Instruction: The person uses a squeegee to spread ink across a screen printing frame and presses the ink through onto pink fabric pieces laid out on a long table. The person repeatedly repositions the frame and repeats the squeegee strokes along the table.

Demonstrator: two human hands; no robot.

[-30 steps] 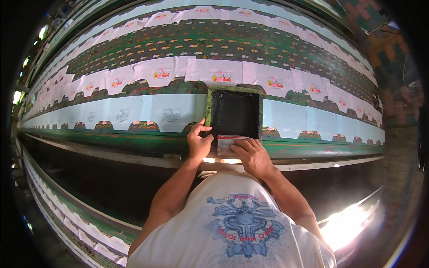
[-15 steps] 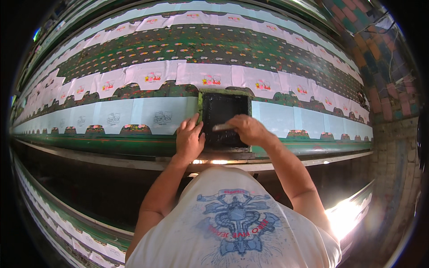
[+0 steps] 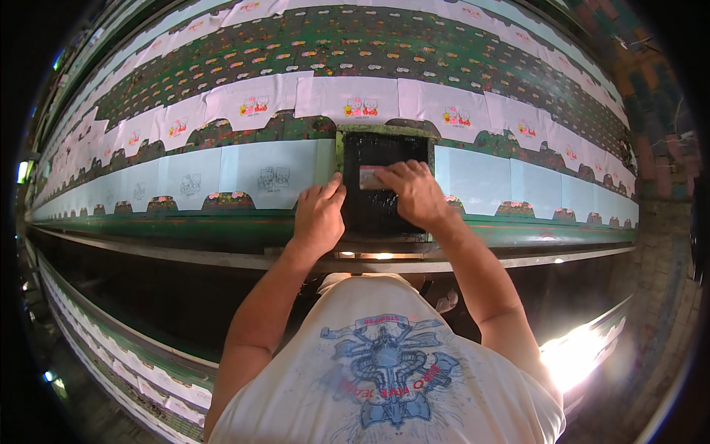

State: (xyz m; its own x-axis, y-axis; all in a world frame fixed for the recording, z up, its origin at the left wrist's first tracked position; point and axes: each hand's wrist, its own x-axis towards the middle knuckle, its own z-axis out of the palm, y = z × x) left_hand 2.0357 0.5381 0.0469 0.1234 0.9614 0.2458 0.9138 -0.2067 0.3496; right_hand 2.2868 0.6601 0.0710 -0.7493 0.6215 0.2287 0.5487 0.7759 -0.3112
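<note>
A screen frame (image 3: 388, 129) with a green rim and glossy black ink inside lies on a row of pale blue fabric pieces (image 3: 475, 177). My left hand (image 3: 318, 211) grips its left edge, fingers bent along the side. In my right hand (image 3: 421, 196) is a flat squeegee (image 3: 369, 178), held tilted in the upper middle of the inked screen. Just left of the frame, a blue piece (image 3: 274, 180) carries a grey line drawing; more drawings run leftward.
A long green printing table (image 3: 518, 237) spans the view, with rows of white-pink pieces bearing coloured prints (image 3: 359, 106) beyond. A metal rail (image 3: 518, 263) runs along its near edge. Another table of pieces (image 3: 137, 370) is at lower left; brick floor (image 3: 658, 229) at right.
My right hand has carried the squeegee from the screen's near end up toward its far part. My left hand has stayed on the left edge.
</note>
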